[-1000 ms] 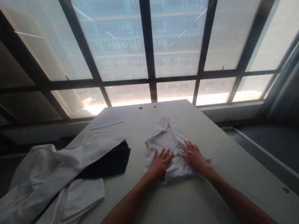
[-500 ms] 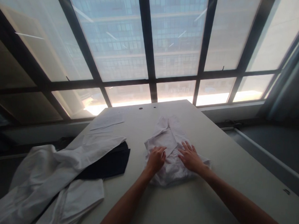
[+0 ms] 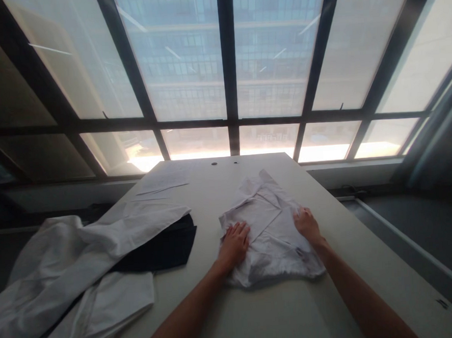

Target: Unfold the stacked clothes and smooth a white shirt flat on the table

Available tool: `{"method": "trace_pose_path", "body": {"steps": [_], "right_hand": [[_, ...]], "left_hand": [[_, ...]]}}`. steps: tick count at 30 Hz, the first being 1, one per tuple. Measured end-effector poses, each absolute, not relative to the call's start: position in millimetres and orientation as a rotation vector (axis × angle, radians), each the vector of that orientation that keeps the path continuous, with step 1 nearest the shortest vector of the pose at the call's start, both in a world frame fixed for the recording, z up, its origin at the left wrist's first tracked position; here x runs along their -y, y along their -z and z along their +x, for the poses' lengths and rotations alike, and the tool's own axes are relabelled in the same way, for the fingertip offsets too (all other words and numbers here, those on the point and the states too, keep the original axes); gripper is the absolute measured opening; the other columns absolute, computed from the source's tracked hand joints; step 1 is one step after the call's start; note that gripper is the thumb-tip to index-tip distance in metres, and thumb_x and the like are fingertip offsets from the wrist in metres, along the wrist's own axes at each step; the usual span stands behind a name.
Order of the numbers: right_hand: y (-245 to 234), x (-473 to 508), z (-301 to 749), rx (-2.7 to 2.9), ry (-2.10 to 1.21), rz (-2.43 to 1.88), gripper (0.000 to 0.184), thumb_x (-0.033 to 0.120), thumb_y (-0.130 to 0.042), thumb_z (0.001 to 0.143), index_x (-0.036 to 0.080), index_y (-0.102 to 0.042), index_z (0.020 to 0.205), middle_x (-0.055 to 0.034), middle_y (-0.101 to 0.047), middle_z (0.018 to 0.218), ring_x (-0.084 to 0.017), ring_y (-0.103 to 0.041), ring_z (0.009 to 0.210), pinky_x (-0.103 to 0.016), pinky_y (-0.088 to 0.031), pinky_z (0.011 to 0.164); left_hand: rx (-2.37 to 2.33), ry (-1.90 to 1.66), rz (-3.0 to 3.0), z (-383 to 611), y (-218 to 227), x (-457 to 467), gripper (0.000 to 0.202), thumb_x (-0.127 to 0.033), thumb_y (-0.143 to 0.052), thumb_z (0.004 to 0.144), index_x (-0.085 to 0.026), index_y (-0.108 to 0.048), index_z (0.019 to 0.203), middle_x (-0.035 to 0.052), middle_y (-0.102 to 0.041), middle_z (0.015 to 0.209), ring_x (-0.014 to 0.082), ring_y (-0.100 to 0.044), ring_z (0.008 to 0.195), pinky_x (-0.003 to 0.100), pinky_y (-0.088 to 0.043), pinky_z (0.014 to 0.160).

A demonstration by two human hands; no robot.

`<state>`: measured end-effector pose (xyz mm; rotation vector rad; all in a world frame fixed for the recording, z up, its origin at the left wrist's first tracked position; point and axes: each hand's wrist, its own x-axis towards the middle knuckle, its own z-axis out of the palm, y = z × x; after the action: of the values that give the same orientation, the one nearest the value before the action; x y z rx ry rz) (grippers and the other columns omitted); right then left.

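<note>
A folded, creased white garment (image 3: 266, 228) lies on the white table in front of me; its exact kind is hard to make out. My left hand (image 3: 236, 242) rests flat on its left part, fingers stretched out over the fabric. At the garment's right edge, my right hand (image 3: 307, 223) has its fingers curled around the cloth. The garment's narrow end points away from me, and its near edge is wide and wrinkled.
To the left, large white cloths (image 3: 100, 243) hang partly off the table (image 3: 212, 312), with a folded dark navy cloth (image 3: 165, 246) among them. Paper sheets (image 3: 161, 181) lie at the far left. Beyond the table stand framed windows (image 3: 189, 64) and a curtain (image 3: 434, 141).
My right hand has moved from flat on the garment to its right edge, with fingers now closed on it. The garment's right side is spread wider. My left hand stays on the left part.
</note>
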<state>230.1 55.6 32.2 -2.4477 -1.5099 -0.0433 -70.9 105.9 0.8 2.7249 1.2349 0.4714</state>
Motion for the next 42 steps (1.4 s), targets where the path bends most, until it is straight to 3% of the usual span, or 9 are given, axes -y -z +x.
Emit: {"method": "trace_pose_path", "body": {"steps": [3,6,12,15,20,25,28,33,42], "right_hand": [[-19.2,-41.7,247.0,1.414,0.133,-2.583,0.053,0.033,-0.034,0.099,0.003,-0.054,0.137,-0.0303,-0.056,0.131,-0.036,-0.053,0.125,-0.049,-0.042,0.099],[-10.5,-36.6,243.6,1.348,0.219,-2.653,0.061,0.035,-0.033,0.098,-0.001,-0.045,0.145,-0.0334,-0.039,0.15,-0.043,-0.033,0.142,-0.061,-0.034,0.104],[-17.1,-58.5,207.5,1.722,0.114,-2.422,0.059,0.036,-0.03,0.101,0.007,-0.042,0.151,-0.021,-0.029,0.162,-0.032,-0.018,0.152,-0.053,-0.02,0.117],[-14.6,-69.4,194.9,1.805,0.071,-2.337,0.057,0.034,-0.033,0.101,0.009,-0.04,0.152,-0.018,-0.03,0.162,-0.027,-0.019,0.152,-0.047,-0.018,0.119],[2.0,-65.7,198.0,1.731,0.081,-2.336,0.059,0.039,-0.035,0.102,0.006,-0.042,0.15,-0.0205,-0.038,0.157,-0.026,-0.03,0.147,-0.042,-0.02,0.119],[9.3,-47.8,218.5,1.774,0.05,-2.345,0.061,0.04,-0.035,0.102,0.006,-0.04,0.152,-0.019,-0.035,0.16,-0.026,-0.026,0.149,-0.04,-0.014,0.12],[10.0,-37.3,231.5,1.671,0.054,-2.435,0.064,0.042,-0.033,0.101,0.006,-0.038,0.153,-0.0185,-0.032,0.161,-0.027,-0.024,0.15,-0.042,-0.013,0.12],[9.5,-27.5,242.5,1.502,0.046,-2.548,0.064,0.041,-0.028,0.101,0.007,-0.036,0.155,-0.0166,-0.03,0.162,-0.027,-0.021,0.151,-0.046,-0.015,0.119],[14.8,-29.2,241.0,1.496,0.096,-2.495,0.063,0.039,-0.032,0.099,0.004,-0.04,0.152,-0.0181,-0.035,0.16,-0.029,-0.025,0.149,-0.045,-0.016,0.118]], "left_hand": [[-1.239,-0.471,2.726,-69.9,1.2,-106.8,0.045,-0.024,-0.045,0.099,-0.022,-0.055,0.142,0.0068,-0.047,0.154,0.025,-0.036,0.146,0.046,-0.025,0.122],[-1.241,-0.473,2.734,-69.8,2.4,-106.4,0.044,-0.025,-0.044,0.099,-0.022,-0.055,0.142,0.0062,-0.047,0.154,0.0249,-0.036,0.146,0.046,-0.024,0.123],[-1.227,-0.425,2.789,-70.6,3.1,-107.6,0.047,-0.025,-0.041,0.1,-0.023,-0.051,0.145,0.0059,-0.043,0.157,0.026,-0.034,0.147,0.049,-0.023,0.122],[-1.214,-0.368,2.83,-71.6,3.8,-108.3,0.048,-0.027,-0.038,0.101,-0.022,-0.048,0.148,0.0063,-0.041,0.159,0.0275,-0.031,0.148,0.053,-0.022,0.122],[-1.183,-0.31,2.907,-73.2,8.6,-102.7,0.05,-0.03,-0.037,0.102,-0.023,-0.043,0.152,0.008,-0.035,0.162,0.0296,-0.026,0.15,0.057,-0.019,0.121],[-1.22,-0.307,2.924,-71.7,12.2,-93.6,0.052,-0.031,-0.038,0.102,-0.027,-0.04,0.154,0.0065,-0.031,0.163,0.0302,-0.024,0.151,0.055,-0.019,0.121],[-1.28,-0.297,2.878,-69.9,10.8,-92.7,0.052,-0.033,-0.039,0.102,-0.026,-0.041,0.154,0.0069,-0.033,0.162,0.0319,-0.025,0.15,0.056,-0.02,0.121],[-1.463,-0.37,2.784,-68.9,9.6,-95.5,0.056,-0.037,-0.042,0.1,-0.015,-0.043,0.152,0.0166,-0.037,0.159,0.0357,-0.027,0.149,0.054,-0.026,0.119],[-1.562,-0.234,2.75,-55.5,-7.3,-110.2,0.055,-0.037,-0.048,0.096,-0.014,-0.049,0.146,0.0222,-0.049,0.148,0.0379,-0.045,0.138,0.052,-0.04,0.109]]}}
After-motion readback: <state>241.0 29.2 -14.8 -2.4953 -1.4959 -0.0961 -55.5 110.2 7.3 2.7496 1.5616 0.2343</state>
